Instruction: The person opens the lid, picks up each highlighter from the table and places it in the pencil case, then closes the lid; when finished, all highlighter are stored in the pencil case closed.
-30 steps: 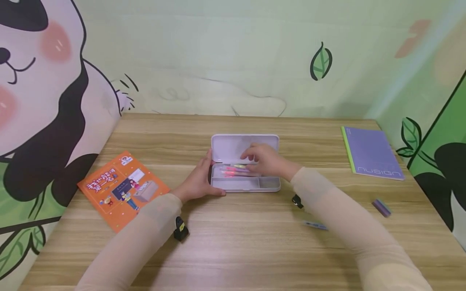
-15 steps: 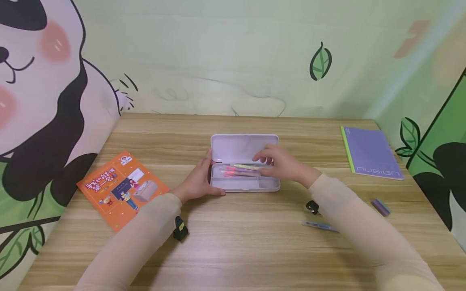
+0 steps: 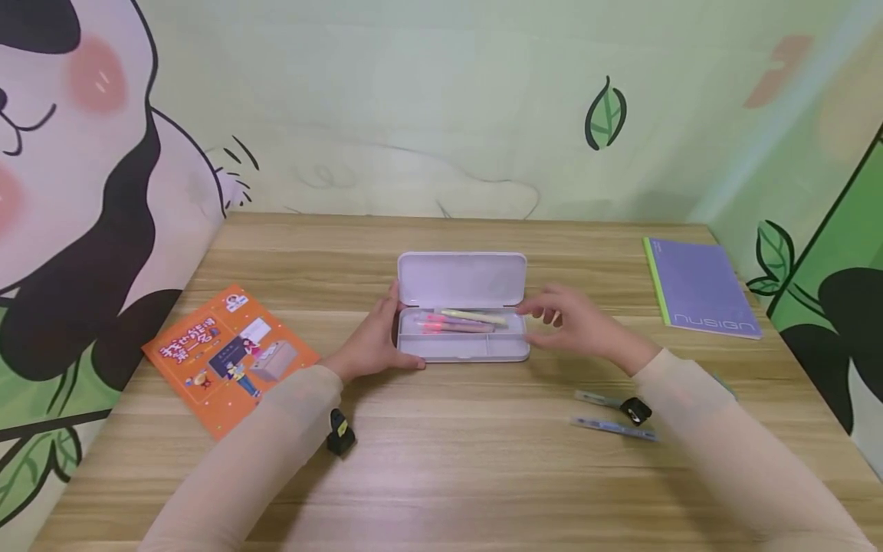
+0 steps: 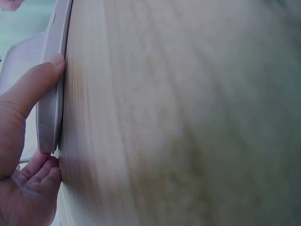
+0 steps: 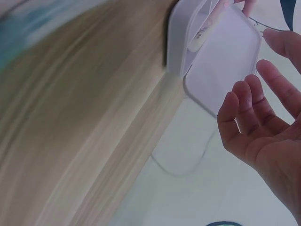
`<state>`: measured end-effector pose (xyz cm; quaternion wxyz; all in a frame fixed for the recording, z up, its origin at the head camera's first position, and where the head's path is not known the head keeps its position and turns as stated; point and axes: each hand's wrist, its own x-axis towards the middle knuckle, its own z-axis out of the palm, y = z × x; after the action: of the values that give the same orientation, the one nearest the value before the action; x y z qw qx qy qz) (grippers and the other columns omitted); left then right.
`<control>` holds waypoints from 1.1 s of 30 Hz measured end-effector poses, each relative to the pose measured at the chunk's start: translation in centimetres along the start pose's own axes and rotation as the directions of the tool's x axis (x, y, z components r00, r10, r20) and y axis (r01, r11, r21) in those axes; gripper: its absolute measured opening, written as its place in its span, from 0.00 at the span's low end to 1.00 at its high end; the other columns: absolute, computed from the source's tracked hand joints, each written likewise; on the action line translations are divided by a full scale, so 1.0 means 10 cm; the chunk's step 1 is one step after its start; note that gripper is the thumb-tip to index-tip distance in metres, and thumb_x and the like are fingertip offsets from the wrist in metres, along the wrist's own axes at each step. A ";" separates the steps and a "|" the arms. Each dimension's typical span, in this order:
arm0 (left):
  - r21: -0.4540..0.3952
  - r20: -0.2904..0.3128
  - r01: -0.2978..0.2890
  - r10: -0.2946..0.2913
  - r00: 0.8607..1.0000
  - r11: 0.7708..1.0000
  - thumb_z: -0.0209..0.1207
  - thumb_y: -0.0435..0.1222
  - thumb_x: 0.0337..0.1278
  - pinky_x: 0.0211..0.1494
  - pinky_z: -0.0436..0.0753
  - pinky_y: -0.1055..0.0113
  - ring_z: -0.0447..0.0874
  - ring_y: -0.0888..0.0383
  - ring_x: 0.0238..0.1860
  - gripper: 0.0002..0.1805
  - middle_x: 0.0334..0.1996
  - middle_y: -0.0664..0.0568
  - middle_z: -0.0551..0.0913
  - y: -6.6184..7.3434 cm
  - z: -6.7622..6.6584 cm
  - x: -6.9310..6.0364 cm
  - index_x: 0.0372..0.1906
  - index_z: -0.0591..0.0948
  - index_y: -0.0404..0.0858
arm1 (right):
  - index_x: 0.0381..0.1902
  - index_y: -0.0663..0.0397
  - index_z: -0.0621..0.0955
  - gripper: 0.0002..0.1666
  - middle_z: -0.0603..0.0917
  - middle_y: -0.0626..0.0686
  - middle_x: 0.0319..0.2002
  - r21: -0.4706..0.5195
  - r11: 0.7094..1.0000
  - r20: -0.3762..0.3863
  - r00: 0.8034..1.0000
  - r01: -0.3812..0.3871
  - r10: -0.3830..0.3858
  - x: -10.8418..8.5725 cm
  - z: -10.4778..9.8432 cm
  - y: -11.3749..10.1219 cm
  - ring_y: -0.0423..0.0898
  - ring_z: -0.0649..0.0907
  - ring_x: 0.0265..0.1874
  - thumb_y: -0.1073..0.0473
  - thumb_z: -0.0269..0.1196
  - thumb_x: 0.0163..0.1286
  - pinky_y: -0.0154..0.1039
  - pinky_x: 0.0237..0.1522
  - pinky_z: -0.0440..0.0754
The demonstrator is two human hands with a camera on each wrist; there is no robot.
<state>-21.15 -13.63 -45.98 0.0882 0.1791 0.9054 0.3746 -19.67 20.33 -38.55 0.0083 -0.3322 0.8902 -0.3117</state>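
A: What occupied the centre, from where you stood?

B: The pencil case, on the tabletop between the two hands, its lid raised. The rear compartment held a yellow pen and, in front of it, pink-tipped pens, too closely laid to count.

A: And the hands?

B: The left hand gripped the case, thumb against the front wall, other fingers around the left end. The right hand was at the right end, fingers loosely curved, thumb apart from them, nothing held; whether a fingertip touched the case, I could not tell.

A: Where did the risk lie, in your judgement?

B: First, the lid: a knock from the right hand could have tipped it down. Second, the left hand: a slackened grip could have let the case skid under a push. Third, the right sleeve: a grey pen and a blue pen lay loose near it, so a low sweep of the arm could have rolled both.

A: Farther out?

B: An orange book at the left, and a purple notebook near the far right corner.
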 end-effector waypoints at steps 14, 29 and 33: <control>-0.001 0.010 0.018 -0.018 1.000 1.000 0.80 0.48 0.29 0.75 0.57 0.53 0.62 0.47 0.64 0.79 0.65 0.40 0.61 0.03 -0.01 -0.01 0.77 0.30 0.43 | 0.47 0.56 0.84 0.22 0.80 0.53 0.35 -0.069 0.992 0.049 0.992 -0.109 0.113 -0.59 -0.07 0.13 0.49 0.79 0.33 0.63 0.74 0.53 0.43 0.35 0.83; 0.002 0.004 0.011 -0.011 1.000 1.000 0.80 0.48 0.28 0.74 0.59 0.54 0.63 0.48 0.62 0.79 0.64 0.41 0.62 0.03 -0.01 -0.02 0.77 0.31 0.41 | 0.46 0.55 0.85 0.20 0.79 0.46 0.32 -0.086 0.992 0.038 0.995 -0.091 0.095 -1.14 -0.07 0.27 0.40 0.78 0.30 0.62 0.74 0.53 0.35 0.30 0.81; 0.003 0.006 0.009 -0.009 1.000 1.000 0.80 0.48 0.29 0.74 0.59 0.53 0.63 0.47 0.63 0.79 0.64 0.41 0.61 0.03 -0.01 -0.01 0.77 0.30 0.42 | 0.45 0.54 0.85 0.20 0.79 0.45 0.32 -0.095 0.990 0.040 0.994 -0.102 0.106 -1.26 -0.08 0.30 0.38 0.77 0.29 0.62 0.74 0.52 0.33 0.29 0.79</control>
<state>-20.99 -13.50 -45.72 0.0924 0.1762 0.9066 0.3722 -11.74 30.01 -42.01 0.0292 -0.2924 0.9194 -0.2614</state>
